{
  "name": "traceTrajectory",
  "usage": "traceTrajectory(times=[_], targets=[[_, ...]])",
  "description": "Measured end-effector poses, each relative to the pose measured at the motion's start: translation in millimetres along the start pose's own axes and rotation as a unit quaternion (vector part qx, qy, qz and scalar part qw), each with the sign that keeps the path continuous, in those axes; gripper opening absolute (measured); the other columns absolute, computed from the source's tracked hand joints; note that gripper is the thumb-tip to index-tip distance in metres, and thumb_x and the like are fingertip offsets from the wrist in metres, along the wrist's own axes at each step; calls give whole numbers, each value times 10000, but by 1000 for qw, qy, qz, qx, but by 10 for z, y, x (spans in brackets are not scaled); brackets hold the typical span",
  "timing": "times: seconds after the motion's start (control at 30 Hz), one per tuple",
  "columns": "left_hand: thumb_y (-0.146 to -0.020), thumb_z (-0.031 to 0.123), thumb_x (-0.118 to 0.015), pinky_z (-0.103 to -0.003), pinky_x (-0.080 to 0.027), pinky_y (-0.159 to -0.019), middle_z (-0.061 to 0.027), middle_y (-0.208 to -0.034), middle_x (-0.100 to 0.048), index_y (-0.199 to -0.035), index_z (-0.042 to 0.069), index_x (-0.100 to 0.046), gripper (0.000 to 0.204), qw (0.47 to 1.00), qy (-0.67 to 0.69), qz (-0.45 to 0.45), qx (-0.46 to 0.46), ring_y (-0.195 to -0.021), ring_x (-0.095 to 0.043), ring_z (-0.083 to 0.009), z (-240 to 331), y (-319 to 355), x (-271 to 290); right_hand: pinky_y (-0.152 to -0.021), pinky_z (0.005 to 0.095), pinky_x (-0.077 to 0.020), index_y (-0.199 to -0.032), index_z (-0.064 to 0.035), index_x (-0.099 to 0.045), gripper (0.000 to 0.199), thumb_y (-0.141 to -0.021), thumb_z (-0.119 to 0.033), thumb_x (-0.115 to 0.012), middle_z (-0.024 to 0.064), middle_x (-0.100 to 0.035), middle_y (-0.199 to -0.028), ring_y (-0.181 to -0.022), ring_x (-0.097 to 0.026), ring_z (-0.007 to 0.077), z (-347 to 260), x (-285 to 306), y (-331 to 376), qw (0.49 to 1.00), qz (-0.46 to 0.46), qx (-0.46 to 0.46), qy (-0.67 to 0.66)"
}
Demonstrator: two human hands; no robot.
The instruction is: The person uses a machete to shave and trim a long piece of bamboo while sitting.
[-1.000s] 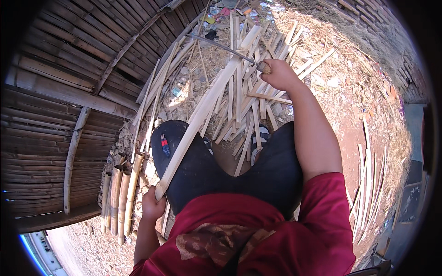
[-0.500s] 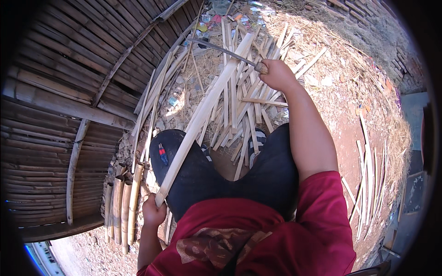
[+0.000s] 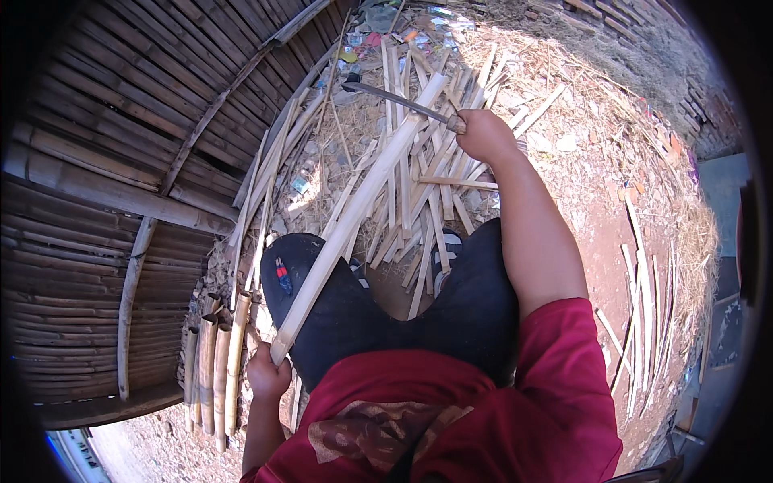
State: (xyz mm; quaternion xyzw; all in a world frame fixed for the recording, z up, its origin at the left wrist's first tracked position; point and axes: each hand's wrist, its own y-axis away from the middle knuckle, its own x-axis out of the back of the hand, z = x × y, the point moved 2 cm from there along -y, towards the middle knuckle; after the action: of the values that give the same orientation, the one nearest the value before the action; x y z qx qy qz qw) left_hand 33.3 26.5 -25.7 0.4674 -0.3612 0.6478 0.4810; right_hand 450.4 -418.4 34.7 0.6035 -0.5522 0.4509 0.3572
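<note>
Site: outdoor yard, apparently a rough bamboo-working spot. Evidence: sunlit bare earth [image 3: 576, 221] underfoot, slatted bamboo panelling [image 3: 68, 322] at left with cut bamboo lengths [image 3: 221, 378] beside it, brickwork [image 3: 702, 113] far right, heap of pale strips [image 3: 404, 187] in the middle (scattered litter [image 3: 372, 39] beyond).

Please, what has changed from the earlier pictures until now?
The tip of the blade has shifted right, closer to the long pale strip, and the blade now crosses that strip slightly nearer its far end. Nothing was taken or released: the right hand still grips the blade's handle, the left hand the strip's near end.
</note>
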Motion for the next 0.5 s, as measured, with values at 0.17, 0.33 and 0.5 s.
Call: traceTrajectory(times=[0.17,0.33,0.5], targets=[[-728,98,-627,-546,-531,-616,-255,-693,-634,-953,-11,-555,261,1000,-7,10,-12,-651,-650,-478,-5,-1,-32,-893,465,-553,-1170,-147,-704,359,-813,-151,-667,122,-720,-1094,-1056,-682,328,-376,235,202,997,-52,37,31],[-730,87,-617,-549,-522,-607,-259,-693,-635,-941,-10,-543,243,1000,18,19,-18,-647,-649,-476,-53,-15,-115,-882,457,-550,-1158,-154,-706,341,-818,-172,-682,150,-729,-1017,-1015,-695,328,-440,227,273,986,-61,153,31],[-732,87,-609,-545,-526,-616,-260,-687,-631,-931,-10,-537,234,1000,17,4,-7,-655,-651,-475,-53,-30,-72,-902,453,-540,-1230,-123,-688,406,-830,-188,-678,182,-729,-1047,-1032,-691,344,199,183,-37,991,34,-91,-89]])
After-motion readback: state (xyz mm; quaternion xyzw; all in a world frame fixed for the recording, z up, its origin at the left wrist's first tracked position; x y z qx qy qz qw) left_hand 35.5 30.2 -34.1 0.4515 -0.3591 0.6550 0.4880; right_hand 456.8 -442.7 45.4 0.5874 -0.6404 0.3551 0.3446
